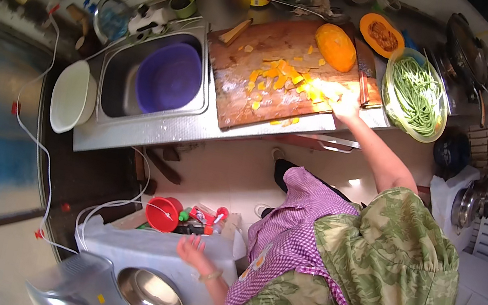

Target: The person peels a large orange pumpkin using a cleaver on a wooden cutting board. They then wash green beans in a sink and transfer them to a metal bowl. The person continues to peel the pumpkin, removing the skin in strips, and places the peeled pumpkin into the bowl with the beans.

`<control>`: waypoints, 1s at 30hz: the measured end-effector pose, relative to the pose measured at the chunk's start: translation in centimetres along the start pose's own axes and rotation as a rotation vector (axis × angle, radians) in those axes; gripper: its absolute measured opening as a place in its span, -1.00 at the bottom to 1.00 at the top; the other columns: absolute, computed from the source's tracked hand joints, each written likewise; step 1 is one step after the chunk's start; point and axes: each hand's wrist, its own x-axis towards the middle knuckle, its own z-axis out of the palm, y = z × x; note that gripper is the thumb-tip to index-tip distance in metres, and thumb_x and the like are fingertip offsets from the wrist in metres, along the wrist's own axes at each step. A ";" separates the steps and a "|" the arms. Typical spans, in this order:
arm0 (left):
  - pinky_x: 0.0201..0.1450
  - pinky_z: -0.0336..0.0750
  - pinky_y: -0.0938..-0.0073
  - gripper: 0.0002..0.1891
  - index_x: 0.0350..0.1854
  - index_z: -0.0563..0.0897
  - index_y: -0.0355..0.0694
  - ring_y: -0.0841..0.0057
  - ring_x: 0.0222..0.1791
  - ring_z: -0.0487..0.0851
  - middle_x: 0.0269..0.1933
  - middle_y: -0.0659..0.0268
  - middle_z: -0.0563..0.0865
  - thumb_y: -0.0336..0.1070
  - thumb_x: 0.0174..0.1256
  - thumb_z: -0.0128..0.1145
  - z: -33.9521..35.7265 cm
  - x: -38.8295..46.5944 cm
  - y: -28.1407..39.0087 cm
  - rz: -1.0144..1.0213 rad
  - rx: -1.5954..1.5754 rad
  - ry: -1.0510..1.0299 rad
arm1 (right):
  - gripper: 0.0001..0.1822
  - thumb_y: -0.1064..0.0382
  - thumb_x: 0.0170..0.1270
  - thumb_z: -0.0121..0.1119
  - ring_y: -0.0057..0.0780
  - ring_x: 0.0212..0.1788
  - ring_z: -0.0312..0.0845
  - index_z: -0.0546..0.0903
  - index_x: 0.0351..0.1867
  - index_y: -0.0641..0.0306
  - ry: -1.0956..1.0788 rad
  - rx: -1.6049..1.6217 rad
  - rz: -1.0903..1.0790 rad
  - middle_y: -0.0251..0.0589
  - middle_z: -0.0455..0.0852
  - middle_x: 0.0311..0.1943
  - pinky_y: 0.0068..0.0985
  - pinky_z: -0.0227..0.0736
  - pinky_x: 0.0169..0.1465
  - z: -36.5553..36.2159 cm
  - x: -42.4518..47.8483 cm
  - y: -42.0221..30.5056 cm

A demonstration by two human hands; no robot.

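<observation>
My right hand [346,106] is low over the right front part of the wooden cutting board [234,97], at the edge of a pile of orange peel pieces [282,73]. Glare washes out its fingers, so their grip is unclear. A knife [365,71] lies just beyond it at the board's right side. Farther back on the board rests a peeled orange squash half [336,47]; another half, its seedy cut face up [382,36], lies behind the board's right corner. My left hand [192,251], a bangle at its wrist, is raised with fingers apart, holding nothing.
Left of the board, a purple basin [170,78] sits in the steel sink [110,80], beside a white tub [72,98]. A bowl of green beans [415,94] stands right. Behind me are a cloth-covered surface [149,246], a red container [163,214] and a steel bowl [150,294].
</observation>
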 end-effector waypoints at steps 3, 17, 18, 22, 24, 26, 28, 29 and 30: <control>-0.19 0.56 0.54 -0.67 0.19 0.43 -0.27 0.54 -0.16 0.62 -0.07 0.26 0.63 -0.33 0.45 0.05 14.0 -0.8 3.7 0.218 0.194 -0.322 | -0.53 0.19 0.13 0.10 0.01 0.09 0.52 0.64 0.13 0.07 -0.022 0.289 -0.162 0.09 0.66 -0.03 -0.21 0.37 0.24 4.6 1.9 0.6; 0.04 0.48 0.24 -0.54 0.13 0.52 -0.49 0.15 -0.08 0.60 -0.06 -0.06 0.60 -0.25 0.29 0.21 46.8 -2.7 2.2 0.648 0.727 -0.748 | -0.63 0.27 0.18 0.23 -0.02 0.10 0.50 0.58 0.04 0.20 -0.026 0.299 0.272 -0.02 0.56 0.01 -0.23 0.47 0.13 -5.9 13.5 -3.5; 0.01 0.49 0.27 -0.57 0.09 0.56 -0.47 0.20 -0.10 0.61 -0.10 -0.01 0.61 -0.26 0.29 0.21 47.2 -2.4 1.9 0.738 0.732 -0.736 | -0.65 0.29 0.17 0.24 -0.01 0.06 0.51 0.58 0.02 0.21 0.145 0.273 0.186 -0.03 0.55 -0.03 -0.25 0.48 0.09 -6.2 13.7 -2.3; 0.09 0.46 0.18 -0.61 0.09 0.57 -0.44 0.11 -0.03 0.59 -0.02 -0.08 0.62 -0.29 0.30 0.18 46.9 -0.8 3.7 0.724 0.701 -0.713 | -0.70 0.35 0.16 0.24 -0.05 -0.05 0.52 0.58 -0.05 0.21 0.232 0.299 -0.011 -0.09 0.51 -0.17 -0.26 0.50 -0.03 -4.3 14.2 0.4; 0.13 0.42 0.15 -0.61 0.11 0.55 -0.43 0.06 0.02 0.56 0.01 -0.09 0.61 -0.31 0.30 0.17 47.6 0.8 5.8 0.961 0.731 -0.664 | -0.77 0.35 0.19 0.20 -0.06 -0.06 0.51 0.59 -0.10 0.22 0.240 0.260 -0.108 -0.08 0.51 -0.16 -0.25 0.51 -0.05 -4.0 13.9 0.5; 0.20 0.37 0.10 -0.57 0.16 0.52 -0.40 0.00 0.10 0.51 0.04 -0.09 0.61 -0.31 0.28 0.19 48.9 3.5 7.3 1.217 0.790 -0.537 | -0.77 0.35 0.19 0.19 -0.08 -0.04 0.52 0.59 -0.10 0.22 0.183 0.370 -0.050 -0.08 0.53 -0.14 -0.26 0.52 -0.04 -3.6 13.4 -1.2; 0.21 0.36 0.09 -0.48 0.22 0.48 -0.36 -0.01 0.14 0.48 0.11 -0.06 0.58 -0.25 0.25 0.25 51.3 5.5 10.2 1.437 0.769 -0.415 | -0.69 0.32 0.20 0.19 -0.05 0.10 0.49 0.59 0.00 0.23 0.064 0.451 -0.040 -0.05 0.57 0.01 -0.27 0.49 0.11 -2.5 13.3 -2.8; 0.21 0.36 0.10 -0.46 0.24 0.47 -0.35 -0.01 0.14 0.48 0.13 -0.06 0.57 -0.25 0.23 0.26 52.5 6.8 11.2 1.446 0.829 -0.417 | -0.65 0.30 0.21 0.19 -0.04 0.16 0.46 0.58 0.05 0.25 0.102 0.439 -0.088 -0.03 0.55 0.07 -0.25 0.44 0.18 -1.8 13.5 -4.0; 0.21 0.36 0.10 -0.43 0.26 0.45 -0.33 0.00 0.14 0.47 0.15 -0.06 0.55 -0.25 0.22 0.28 53.7 8.0 12.1 1.464 0.878 -0.419 | -0.61 0.29 0.21 0.19 -0.02 0.21 0.42 0.56 0.10 0.26 0.152 0.423 -0.136 -0.01 0.53 0.14 -0.23 0.39 0.25 -1.1 13.7 -5.2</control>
